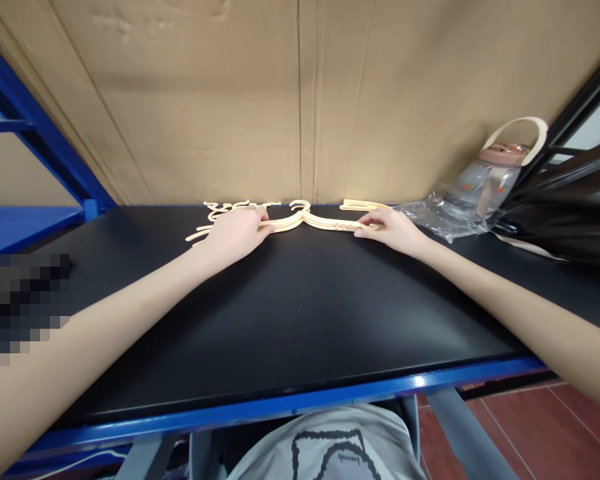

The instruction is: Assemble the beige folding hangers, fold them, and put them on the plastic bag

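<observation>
Cream-coloured clothes hangers [325, 222] lie stacked toward the back of the black tabletop, their hooks pointing to the cardboard wall. My left hand [237, 233] closes thumb and fingers around the left arm of this stack. At the other end, my right hand [393, 229] pinches the right arm between thumb and fingers. More cream hangers [230, 207] lie partly hidden behind and beside my left hand, with several hooks and tips showing. Behind my right hand, the ends of other hangers [363, 204] stick out.
A clear water bottle [490, 180] with a pink lid and cream handle leans at the right. Crumpled clear plastic [443, 217] lies before it, beside a shiny black bag [570, 207]. Cardboard [205, 100] closes off the back. A blue metal frame [55, 147] rises at left.
</observation>
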Demonstrator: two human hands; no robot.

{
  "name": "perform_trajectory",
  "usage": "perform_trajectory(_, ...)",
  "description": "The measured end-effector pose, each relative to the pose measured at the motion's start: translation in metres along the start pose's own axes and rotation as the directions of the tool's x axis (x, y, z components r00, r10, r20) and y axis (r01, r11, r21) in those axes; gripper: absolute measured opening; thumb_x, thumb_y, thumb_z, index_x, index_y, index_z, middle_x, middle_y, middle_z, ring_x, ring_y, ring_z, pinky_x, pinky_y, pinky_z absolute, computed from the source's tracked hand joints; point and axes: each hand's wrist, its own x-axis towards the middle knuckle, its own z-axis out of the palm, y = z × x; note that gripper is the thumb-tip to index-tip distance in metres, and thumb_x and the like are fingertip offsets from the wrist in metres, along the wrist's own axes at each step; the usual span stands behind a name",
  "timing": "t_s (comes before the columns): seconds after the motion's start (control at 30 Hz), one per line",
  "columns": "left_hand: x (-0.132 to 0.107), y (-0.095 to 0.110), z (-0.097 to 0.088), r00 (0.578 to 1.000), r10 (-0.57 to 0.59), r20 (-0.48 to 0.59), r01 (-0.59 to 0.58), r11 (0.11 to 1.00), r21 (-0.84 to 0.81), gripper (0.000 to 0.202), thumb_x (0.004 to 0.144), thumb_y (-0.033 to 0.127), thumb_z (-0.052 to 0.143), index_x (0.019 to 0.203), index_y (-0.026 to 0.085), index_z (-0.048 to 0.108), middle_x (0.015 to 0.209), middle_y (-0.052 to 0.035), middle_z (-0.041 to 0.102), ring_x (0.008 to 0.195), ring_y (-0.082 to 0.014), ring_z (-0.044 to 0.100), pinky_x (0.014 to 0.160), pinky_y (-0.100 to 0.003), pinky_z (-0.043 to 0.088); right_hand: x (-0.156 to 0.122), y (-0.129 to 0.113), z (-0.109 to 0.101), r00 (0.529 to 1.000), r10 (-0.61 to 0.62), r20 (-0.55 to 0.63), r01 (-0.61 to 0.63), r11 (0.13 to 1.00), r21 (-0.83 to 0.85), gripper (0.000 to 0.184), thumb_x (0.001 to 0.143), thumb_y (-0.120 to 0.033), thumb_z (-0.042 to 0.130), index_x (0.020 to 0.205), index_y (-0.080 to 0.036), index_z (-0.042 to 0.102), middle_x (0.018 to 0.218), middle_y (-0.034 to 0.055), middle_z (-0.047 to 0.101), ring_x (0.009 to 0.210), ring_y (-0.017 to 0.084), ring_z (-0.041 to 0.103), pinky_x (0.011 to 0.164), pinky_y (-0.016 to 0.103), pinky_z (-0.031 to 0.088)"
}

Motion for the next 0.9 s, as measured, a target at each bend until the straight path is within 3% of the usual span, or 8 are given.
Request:
perform_trajectory(0.27, 0.0, 0.0049, -0.0015, 0.998, 0.007, -0.066, -0.006, 1.0, 0.012, 0.025, 0.091, 0.029, 0.043, 0.097, 0.017, 0.064, 0.097, -0.0089, 0.069, 0.095, -0.0274, 0.064, 0.073, -0.034, 0.048, -0.0002, -0.0018, 0.0005, 0.993, -0.045, -0.109, 0.05, 0.998, 0.043, 0.014, 0.081, -0.03, 0.062, 0.08, -0.02, 0.072, 0.084, 0.0041, 0.07, 0.084, 0.021, 0.062, 0.078, 0.033, 0.045)
perform_trajectory(0.5, -0.0018, 0.0052, -0.0037, 0.999, -0.018, -0.032, 0.02, 0.998, 0.054, 0.025, 0.091, 0.029, 0.043, 0.097, 0.017, 0.063, 0.098, -0.009, 0.069, 0.092, -0.0285, 0.065, 0.068, -0.034, 0.047, 0.0008, -0.0036, 0.0017, 0.996, -0.027, -0.082, 0.034, 0.996, 0.083, 0.012, 0.081, -0.029, 0.063, 0.082, -0.02, 0.071, 0.085, 0.0031, 0.072, 0.081, 0.019, 0.064, 0.076, 0.032, 0.047)
perform_trajectory(0.77, -0.0024, 0.0044, -0.0024, 1.0, 0.023, 0.0, -0.023, 0.998, 0.056, 0.027, 0.091, 0.027, 0.04, 0.096, 0.016, 0.064, 0.098, -0.0097, 0.07, 0.088, -0.0267, 0.066, 0.071, -0.033, 0.047, 0.0015, -0.0028, 0.0022, 0.993, -0.096, -0.064, 0.094, 0.995, -0.032, 0.019, 0.081, -0.029, 0.065, 0.096, -0.02, 0.072, 0.103, 0.006, 0.074, 0.095, 0.024, 0.067, 0.087, 0.036, 0.047)
perform_trajectory(0.9, -0.0032, 0.006, -0.0037, 0.999, 0.04, -0.014, -0.039, 0.998, 0.04, 0.028, 0.092, 0.026, 0.038, 0.096, 0.016, 0.064, 0.103, -0.0094, 0.069, 0.092, -0.0255, 0.065, 0.074, -0.032, 0.048, 0.0017, -0.004, 0.0004, 0.993, -0.111, -0.04, 0.108, 0.992, -0.066, 0.017, 0.083, -0.027, 0.063, 0.096, -0.021, 0.072, 0.101, 0.005, 0.075, 0.094, 0.023, 0.067, 0.087, 0.037, 0.047)
